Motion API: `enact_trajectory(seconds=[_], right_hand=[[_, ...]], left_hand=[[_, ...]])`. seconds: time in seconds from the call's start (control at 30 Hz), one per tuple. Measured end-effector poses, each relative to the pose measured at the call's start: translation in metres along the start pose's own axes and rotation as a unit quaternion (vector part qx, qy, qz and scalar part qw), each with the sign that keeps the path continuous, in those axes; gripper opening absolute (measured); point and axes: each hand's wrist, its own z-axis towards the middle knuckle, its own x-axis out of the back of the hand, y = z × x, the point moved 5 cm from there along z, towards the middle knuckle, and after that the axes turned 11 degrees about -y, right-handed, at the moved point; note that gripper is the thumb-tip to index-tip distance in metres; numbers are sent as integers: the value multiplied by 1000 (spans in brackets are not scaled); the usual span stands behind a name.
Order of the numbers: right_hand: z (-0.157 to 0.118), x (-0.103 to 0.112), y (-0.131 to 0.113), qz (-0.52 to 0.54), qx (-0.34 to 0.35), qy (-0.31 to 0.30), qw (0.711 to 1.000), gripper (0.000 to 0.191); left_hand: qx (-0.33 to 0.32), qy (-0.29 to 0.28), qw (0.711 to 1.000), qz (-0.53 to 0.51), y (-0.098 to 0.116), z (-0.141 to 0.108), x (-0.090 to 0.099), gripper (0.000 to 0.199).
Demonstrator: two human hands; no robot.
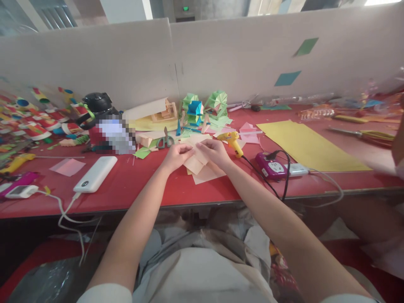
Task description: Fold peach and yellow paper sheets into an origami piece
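Observation:
Both of my hands meet over the middle of the red table, fingers pinched on a cream sheet of paper [196, 164]. My left hand [178, 156] grips its left side, and my right hand [214, 152] its right side. More cream paper [210, 173] lies loose beneath them. Just beyond my right hand rests a yellow hot glue gun [232, 139] on its side. Grey-handled scissors [165, 139] lie past my left hand. Folded green paper pieces [217, 102] and a blue one [195, 112] stand behind.
A purple power strip [270, 166] with cords sits at right, beside a large yellow sheet [312, 147]. At left are a white power bank [95, 173], a black-lidded bottle [97, 103] and many colourful paper crafts [41, 120]. A grey partition [236, 54] borders the table's back.

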Motion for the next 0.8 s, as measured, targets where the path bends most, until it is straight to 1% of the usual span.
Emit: enact_trajectory(seconds=[0.1, 0.2, 0.27, 0.33, 0.47, 0.53, 0.6, 0.67, 0.73, 0.8], right_hand=[[0, -1, 0, 10, 5, -9, 1000, 36], [0, -1, -2, -1, 12, -5, 1000, 36], [0, -1, -2, -6, 10, -2, 1000, 37], [0, -1, -1, 6, 4, -10, 1000, 38], [2, -2, 7, 49, -26, -38, 998, 41], [3, -1, 10, 45, -34, -34, 998, 43], [3, 2, 10, 37, -32, -18, 999, 44], [3, 4, 9, 51, -31, -7, 998, 44], [2, 3, 7, 92, -32, -14, 995, 41], [1, -1, 4, 124, -35, -39, 991, 40]], left_hand=[[15, -16, 1000, 2, 4, -2, -3, 35], [37, -30, 999, -11, 5, -3, -6, 36], [37, -27, 999, -13, 4, -3, -5, 36], [19, 0, 1000, -6, 2, -1, -1, 35], [-10, 88, 996, -8, -4, 1, 15, 36], [-15, 108, 994, 6, -5, 1, 21, 36], [-18, 108, 994, 26, -5, 1, 23, 36], [-9, 96, 995, 14, -5, 0, 23, 37], [2, 81, 996, -27, -5, 0, 20, 40], [6, 77, 995, -62, -4, -1, 18, 41]])
